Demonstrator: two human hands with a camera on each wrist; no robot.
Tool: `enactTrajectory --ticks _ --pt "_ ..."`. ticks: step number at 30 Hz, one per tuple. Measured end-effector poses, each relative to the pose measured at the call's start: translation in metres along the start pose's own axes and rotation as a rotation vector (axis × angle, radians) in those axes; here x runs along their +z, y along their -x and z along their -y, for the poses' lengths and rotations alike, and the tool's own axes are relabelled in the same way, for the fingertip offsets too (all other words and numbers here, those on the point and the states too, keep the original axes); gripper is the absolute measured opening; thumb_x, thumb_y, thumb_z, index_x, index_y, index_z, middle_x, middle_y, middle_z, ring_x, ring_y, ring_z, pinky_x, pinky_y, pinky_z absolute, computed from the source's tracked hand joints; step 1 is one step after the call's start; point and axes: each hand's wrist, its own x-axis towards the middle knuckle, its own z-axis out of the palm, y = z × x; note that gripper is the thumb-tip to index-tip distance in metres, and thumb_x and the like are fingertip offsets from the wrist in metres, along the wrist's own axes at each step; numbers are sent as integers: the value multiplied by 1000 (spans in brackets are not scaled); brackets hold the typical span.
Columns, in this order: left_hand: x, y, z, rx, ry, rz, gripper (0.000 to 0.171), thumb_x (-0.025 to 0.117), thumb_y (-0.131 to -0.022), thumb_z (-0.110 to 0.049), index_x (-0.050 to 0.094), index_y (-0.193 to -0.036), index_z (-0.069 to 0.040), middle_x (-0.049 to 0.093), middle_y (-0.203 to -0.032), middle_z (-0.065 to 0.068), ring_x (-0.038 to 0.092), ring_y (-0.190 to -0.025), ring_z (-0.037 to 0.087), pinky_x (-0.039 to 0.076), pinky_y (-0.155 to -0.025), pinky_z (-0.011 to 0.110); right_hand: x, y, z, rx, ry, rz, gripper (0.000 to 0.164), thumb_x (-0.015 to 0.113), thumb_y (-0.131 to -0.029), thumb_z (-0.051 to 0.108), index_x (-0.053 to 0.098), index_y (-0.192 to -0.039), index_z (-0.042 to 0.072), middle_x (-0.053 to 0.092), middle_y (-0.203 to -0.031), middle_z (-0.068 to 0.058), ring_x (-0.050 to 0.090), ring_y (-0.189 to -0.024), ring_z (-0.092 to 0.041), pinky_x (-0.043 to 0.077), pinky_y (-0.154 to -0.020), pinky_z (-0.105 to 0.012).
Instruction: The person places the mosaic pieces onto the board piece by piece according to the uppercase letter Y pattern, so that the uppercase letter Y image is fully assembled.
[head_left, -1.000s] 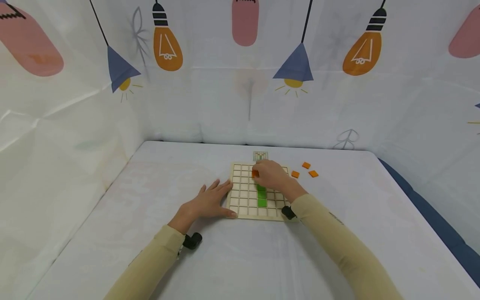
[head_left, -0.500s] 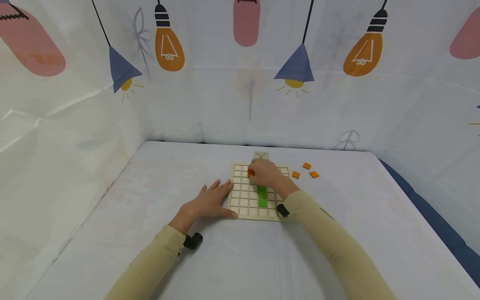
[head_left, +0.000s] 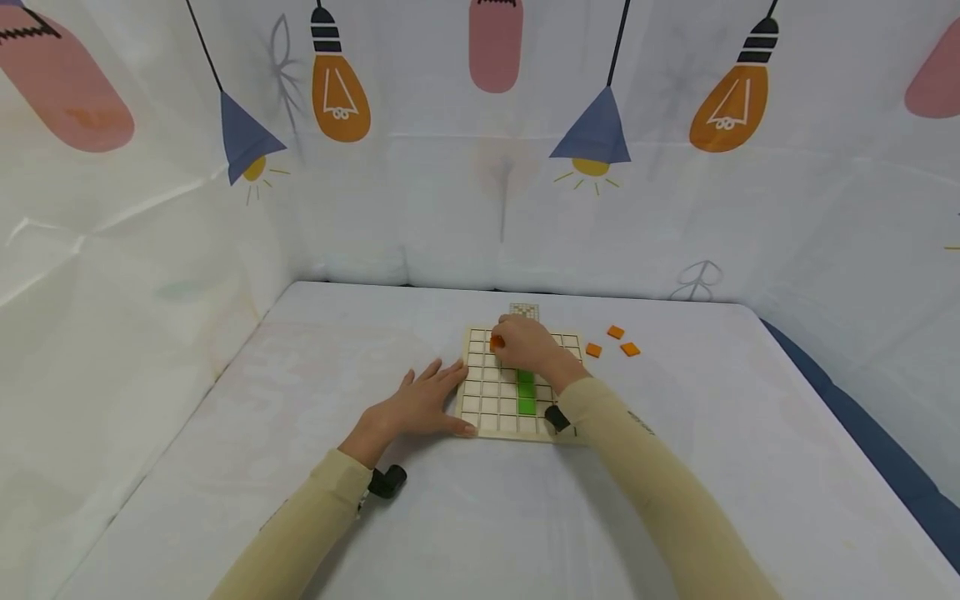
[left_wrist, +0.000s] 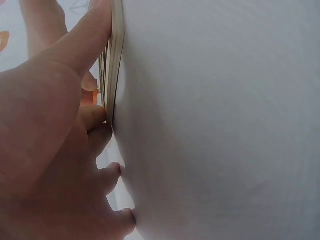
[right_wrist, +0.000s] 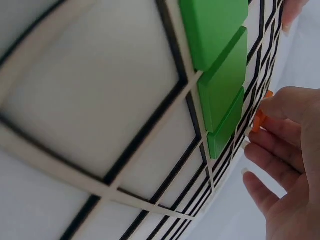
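Note:
A wooden grid board (head_left: 490, 402) lies on the table, with a column of green square tiles (head_left: 527, 392) set in its cells. My right hand (head_left: 525, 343) is over the far part of the board and pinches an orange square tile (head_left: 496, 342) between thumb and fingers; the right wrist view shows this orange tile (right_wrist: 259, 119) close to the grid. With fingers spread, my left hand (head_left: 422, 403) rests at the board's left edge, thumb near the front corner. In the left wrist view its thumb touches the board's side (left_wrist: 115, 60).
Several loose things lie beyond the board: orange tiles (head_left: 616, 332) to the right and a small patterned grid card (head_left: 524, 311) behind it. A white cloth with printed lamps and bulbs (head_left: 450, 200) hangs behind the white table (head_left: 360, 342).
My right hand has moved slightly left and away from me over the board, carrying the orange tile. My left hand has stayed at the board's edge.

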Motion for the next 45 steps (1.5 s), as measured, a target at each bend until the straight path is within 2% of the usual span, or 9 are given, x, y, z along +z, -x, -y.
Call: enactTrajectory --ticks 27,36,45 --pt "-1 -1 0 -2 6 8 107 72 -78 -67 20 -160 -22 14 -168 -5 4 -157 31 4 -122 66 5 -7 4 -43 39 -26 20 61 -97 15 76 -108 8 61 -96 -6 55 -85 -20 51 -78 -36" --pt "-2 1 -2 -9 14 12 106 72 -80 -65 20 -160 -21 14 -168 -4 4 -157 31 4 -122 66 5 -5 4 -58 44 6 22 60 -98 16 74 -112 8 59 -97 -5 51 -85 -20 48 -78 -36" --pt "-3 2 -4 3 17 4 105 73 -79 -64 22 -160 -20 16 -168 -3 5 -157 33 4 -121 67 6 -4 0 -68 39 -7 21 61 -98 16 74 -112 9 62 -99 -4 55 -88 -19 50 -81 -36"
